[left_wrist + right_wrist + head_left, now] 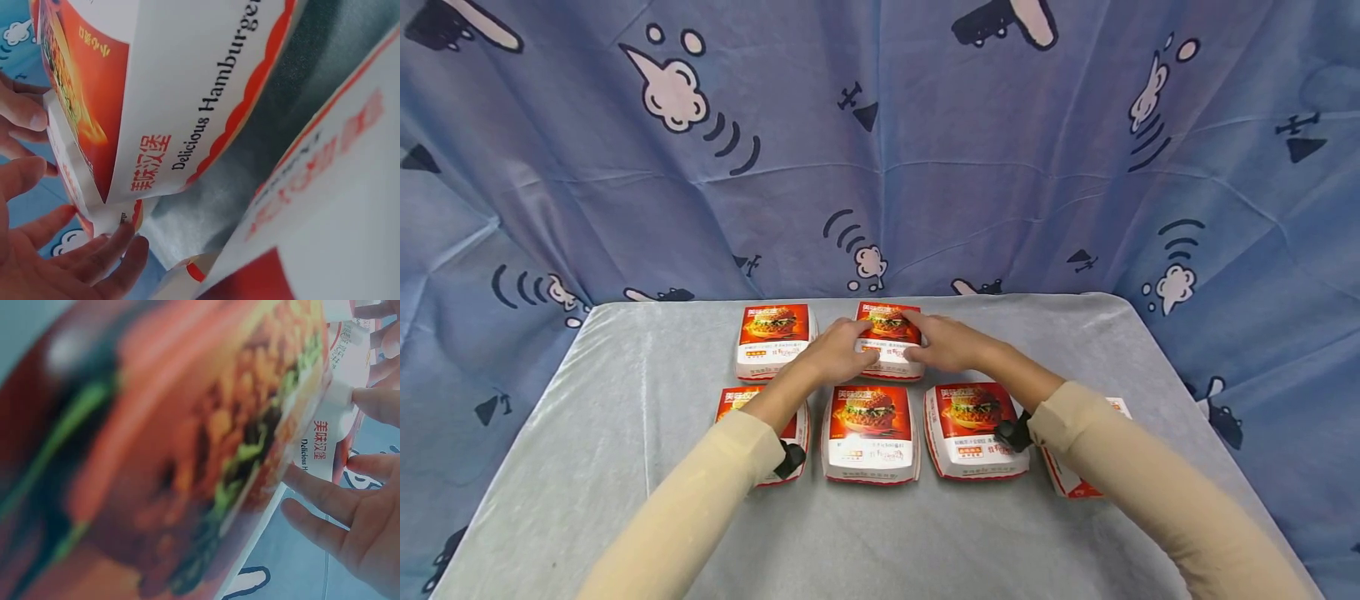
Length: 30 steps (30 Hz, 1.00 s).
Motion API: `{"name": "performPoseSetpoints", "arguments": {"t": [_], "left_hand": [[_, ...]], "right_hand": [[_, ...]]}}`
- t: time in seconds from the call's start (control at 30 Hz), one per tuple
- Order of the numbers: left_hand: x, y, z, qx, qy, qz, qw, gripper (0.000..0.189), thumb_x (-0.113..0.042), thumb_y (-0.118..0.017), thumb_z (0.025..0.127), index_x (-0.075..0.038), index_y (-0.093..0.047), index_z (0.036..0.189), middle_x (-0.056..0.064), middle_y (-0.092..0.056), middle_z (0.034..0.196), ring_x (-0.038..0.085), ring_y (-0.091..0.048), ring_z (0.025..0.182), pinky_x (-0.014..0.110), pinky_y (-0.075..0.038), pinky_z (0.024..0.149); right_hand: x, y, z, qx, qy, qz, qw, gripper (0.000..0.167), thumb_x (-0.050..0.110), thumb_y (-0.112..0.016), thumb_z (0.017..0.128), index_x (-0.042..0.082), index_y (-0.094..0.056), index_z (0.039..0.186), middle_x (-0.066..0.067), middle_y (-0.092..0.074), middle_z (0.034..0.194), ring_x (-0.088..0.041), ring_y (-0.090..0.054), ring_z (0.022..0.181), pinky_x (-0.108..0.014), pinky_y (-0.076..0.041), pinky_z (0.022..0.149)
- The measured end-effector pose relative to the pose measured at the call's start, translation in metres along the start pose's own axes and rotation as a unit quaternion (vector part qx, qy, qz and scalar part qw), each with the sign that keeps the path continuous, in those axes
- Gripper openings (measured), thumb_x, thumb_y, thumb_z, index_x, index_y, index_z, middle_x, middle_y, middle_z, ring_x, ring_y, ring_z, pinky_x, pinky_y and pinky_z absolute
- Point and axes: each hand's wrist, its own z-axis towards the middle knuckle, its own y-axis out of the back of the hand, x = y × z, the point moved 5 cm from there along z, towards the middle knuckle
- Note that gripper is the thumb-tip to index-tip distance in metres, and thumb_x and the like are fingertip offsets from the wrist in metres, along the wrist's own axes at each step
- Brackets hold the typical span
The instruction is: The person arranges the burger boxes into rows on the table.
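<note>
A hamburger box (889, 333) with a red burger picture on its lid lies in the middle of the back row, between both hands. At its left side my left hand (838, 354) has thumb and fingers spread, the tips touching the box. Opposite, my right hand (951, 343) lays its extended fingers against the right side and front corner. The left wrist view shows the left hand's fingers (112, 256) stretched along the box's white side. In the right wrist view, the right hand (369, 512) has its fingertips at the box's printed side (319, 447).
One matching box (775, 337) stands left of the hands. Nearer me are a front middle box (870, 429), a box (976, 427) to its right, and one (737, 400) partly under my left forearm. Another box (1067, 475) is mostly hidden beneath my right sleeve. A patterned curtain (880, 167) hangs behind the grey-covered table (880, 542).
</note>
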Motion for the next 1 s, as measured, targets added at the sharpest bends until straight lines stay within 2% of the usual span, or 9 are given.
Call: {"name": "performPoseSetpoints", "arguments": {"t": [0.2, 0.53, 0.8, 1.0], "left_hand": [[0.002, 0.002, -0.001, -0.007, 0.013, 0.011, 0.9998, 0.059, -0.028, -0.059, 0.097, -0.004, -0.045, 0.149, 0.018, -0.046, 0.146, 0.030, -0.042, 0.137, 0.045, -0.036, 0.112], [0.005, 0.005, -0.002, -0.013, 0.038, 0.005, 0.9992, 0.062, -0.026, -0.058, 0.094, -0.001, -0.044, 0.148, 0.019, -0.049, 0.145, 0.032, -0.045, 0.135, 0.045, -0.037, 0.111], [0.007, 0.009, -0.007, -0.004, 0.044, -0.001, 0.9990, 0.062, -0.026, -0.057, 0.095, -0.001, -0.041, 0.150, 0.018, -0.046, 0.149, 0.032, -0.043, 0.137, 0.045, -0.038, 0.110], [0.008, 0.010, -0.007, 0.006, 0.035, -0.003, 0.9994, 0.064, -0.026, -0.056, 0.095, -0.001, -0.039, 0.151, 0.017, -0.043, 0.152, 0.031, -0.038, 0.141, 0.044, -0.035, 0.112]], "right_hand": [[0.002, -0.003, 0.005, 0.002, 0.001, 0.001, 1.0000, 0.074, 0.024, -0.060, 0.099, -0.002, -0.021, 0.156, -0.024, -0.042, 0.150, -0.036, -0.043, 0.137, -0.050, -0.034, 0.113], [0.009, -0.005, 0.012, 0.000, 0.015, 0.006, 0.9999, 0.072, 0.022, -0.057, 0.099, -0.004, -0.021, 0.156, -0.024, -0.043, 0.150, -0.034, -0.044, 0.136, -0.049, -0.034, 0.113], [0.012, -0.008, 0.014, 0.004, 0.017, 0.010, 0.9998, 0.071, 0.024, -0.056, 0.101, -0.002, -0.020, 0.157, -0.024, -0.037, 0.154, -0.035, -0.037, 0.142, -0.048, -0.030, 0.115], [0.010, -0.008, 0.012, 0.003, 0.002, 0.006, 1.0000, 0.071, 0.026, -0.055, 0.102, 0.002, -0.019, 0.158, -0.027, -0.036, 0.152, -0.038, -0.036, 0.141, -0.052, -0.031, 0.114]]}}
